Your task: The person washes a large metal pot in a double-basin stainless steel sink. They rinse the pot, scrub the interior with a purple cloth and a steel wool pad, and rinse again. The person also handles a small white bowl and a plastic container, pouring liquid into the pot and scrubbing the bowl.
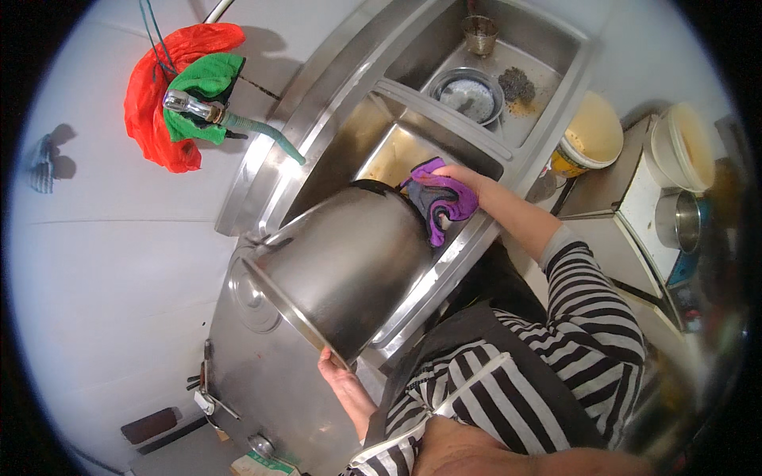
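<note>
A large stainless steel pot (351, 268) lies tilted on its side across the edge of the near sink basin (411, 146). Its rim points to the lower left, and its darkened base is over the basin. My left hand (338, 369) grips the pot's rim. In my right hand (455, 174) is a bunched purple and grey cloth (443, 199), held against the edge of the pot's base. Some of my right fingers are hidden by the cloth. A faucet with a green hose (262, 128) points toward the basin.
The far basin (536, 122) holds a metal bowl (467, 98), a dark scouring pad (517, 85) and a strainer-like cup (480, 35). Green cloth (199, 77) and a red plastic bag (143, 119) hang by the faucet. Buckets (592, 131) stand right. A round lid (253, 291) lies on the steel counter (268, 369).
</note>
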A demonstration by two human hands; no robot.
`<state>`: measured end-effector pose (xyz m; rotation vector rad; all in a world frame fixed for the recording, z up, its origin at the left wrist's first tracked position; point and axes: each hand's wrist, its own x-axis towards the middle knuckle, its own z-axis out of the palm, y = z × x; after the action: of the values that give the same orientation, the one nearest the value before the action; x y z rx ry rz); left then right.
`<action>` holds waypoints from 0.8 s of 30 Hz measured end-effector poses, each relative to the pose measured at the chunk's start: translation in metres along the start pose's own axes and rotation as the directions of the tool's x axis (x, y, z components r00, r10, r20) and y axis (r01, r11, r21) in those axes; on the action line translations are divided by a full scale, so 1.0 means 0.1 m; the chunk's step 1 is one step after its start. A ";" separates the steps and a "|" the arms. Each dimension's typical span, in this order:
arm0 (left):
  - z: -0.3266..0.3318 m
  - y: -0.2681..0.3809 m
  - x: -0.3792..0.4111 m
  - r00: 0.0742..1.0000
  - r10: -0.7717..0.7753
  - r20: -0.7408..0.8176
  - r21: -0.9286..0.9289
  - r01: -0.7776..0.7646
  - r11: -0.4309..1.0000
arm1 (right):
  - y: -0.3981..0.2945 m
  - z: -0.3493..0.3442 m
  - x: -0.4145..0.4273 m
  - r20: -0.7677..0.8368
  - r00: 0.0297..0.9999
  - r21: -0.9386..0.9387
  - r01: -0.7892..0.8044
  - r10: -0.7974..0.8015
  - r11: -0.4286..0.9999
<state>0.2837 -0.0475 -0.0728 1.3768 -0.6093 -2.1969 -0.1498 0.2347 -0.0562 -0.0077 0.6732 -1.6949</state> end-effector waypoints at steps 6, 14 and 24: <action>0.68 -0.07 -0.08 0.996 -0.050 -0.070 0.019 0.051 0.998 | 0.06 -0.62 -0.07 -0.223 0.958 0.108 0.206 -0.178 0.973; 0.99 -0.15 -0.01 0.990 0.024 -0.142 0.249 0.012 0.968 | -0.30 -0.85 -0.44 -0.314 0.898 0.010 0.327 -0.307 0.945; 1.15 -0.18 -0.01 0.979 0.197 -0.048 0.338 -0.170 0.926 | -0.29 -0.69 -0.49 -0.398 0.880 -0.398 0.089 -0.260 0.913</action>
<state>0.1766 -0.0194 -0.0370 1.4957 -1.0731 -1.9395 -0.1888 0.3107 -0.0832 0.0553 1.3714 -1.7353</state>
